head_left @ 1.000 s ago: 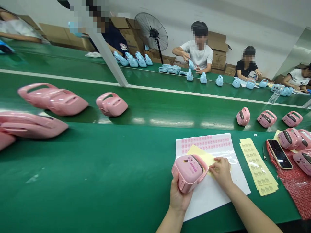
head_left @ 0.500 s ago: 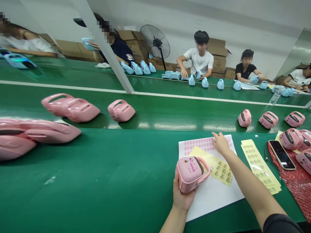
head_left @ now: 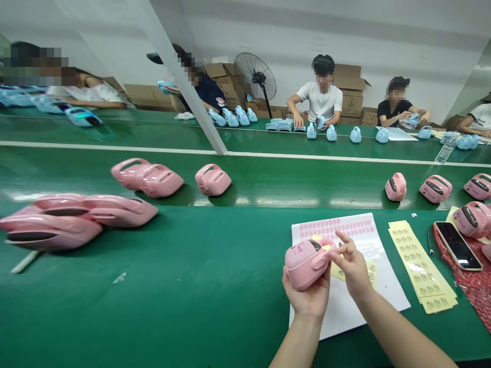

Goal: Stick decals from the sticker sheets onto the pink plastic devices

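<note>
Pink handled device (head_left: 305, 268) sits tilted over the white sheet (head_left: 343, 313), your left hand (head_left: 307, 299) cupped round its underside. Your right hand (head_left: 353, 267) is partly spread at its handle (head_left: 325, 242); can't tell if it pinches anything. Step looks like handle-side work; next move calls for a steady left hold. Cardboard boxes (head_left: 347, 89) behind, clear bottle (head_left: 446, 151) farther right; contents don't show.

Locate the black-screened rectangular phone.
In the head view, the phone lies at the right, on red plastic bubble wrap, right of the long yellow sticker sheets.
</note>
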Demonstrator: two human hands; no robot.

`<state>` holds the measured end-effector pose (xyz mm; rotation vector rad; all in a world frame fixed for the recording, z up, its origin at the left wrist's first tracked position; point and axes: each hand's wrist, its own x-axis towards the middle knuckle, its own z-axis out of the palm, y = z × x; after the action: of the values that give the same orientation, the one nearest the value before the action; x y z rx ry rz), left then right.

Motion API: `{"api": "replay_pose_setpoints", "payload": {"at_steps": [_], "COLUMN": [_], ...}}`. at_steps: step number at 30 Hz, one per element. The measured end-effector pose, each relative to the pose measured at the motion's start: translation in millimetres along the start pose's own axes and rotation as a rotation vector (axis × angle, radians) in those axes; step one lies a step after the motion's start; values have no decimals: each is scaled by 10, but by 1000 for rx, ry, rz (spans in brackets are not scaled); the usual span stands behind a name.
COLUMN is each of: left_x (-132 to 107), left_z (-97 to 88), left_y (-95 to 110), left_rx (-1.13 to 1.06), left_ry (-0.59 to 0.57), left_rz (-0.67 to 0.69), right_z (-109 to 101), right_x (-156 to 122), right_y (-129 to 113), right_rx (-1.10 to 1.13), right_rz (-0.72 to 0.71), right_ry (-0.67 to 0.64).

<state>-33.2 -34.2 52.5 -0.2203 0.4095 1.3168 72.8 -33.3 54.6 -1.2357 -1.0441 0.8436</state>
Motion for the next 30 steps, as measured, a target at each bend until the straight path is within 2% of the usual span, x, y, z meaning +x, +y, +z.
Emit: {"api": "replay_pose_setpoints", "payload": {"at_steps": [4, 16, 23, 26, 30], "left_x": [-51, -63, -16, -36, -67], "left_z": [86, 25, -65, -20, 30], "left_y": [-105, -116, -108, -117, -112], "left_rx": [-10, 10, 15, -2, -20], "left_ry": [51, 67, 54, 64, 116], "left_rz": [-13, -19, -39, -43, -99], "right_z": [91, -15, -7, 46, 98], "right_x": [-230, -169, -159, -199, -275], "right_y": [-114, -116, -129, -138, -135], "right_rx": [-22, -123, -225, -307, -558], "right_rz": [12, 10, -46, -124, -350], "right_ry": [21, -74, -64, 1, 58]}}
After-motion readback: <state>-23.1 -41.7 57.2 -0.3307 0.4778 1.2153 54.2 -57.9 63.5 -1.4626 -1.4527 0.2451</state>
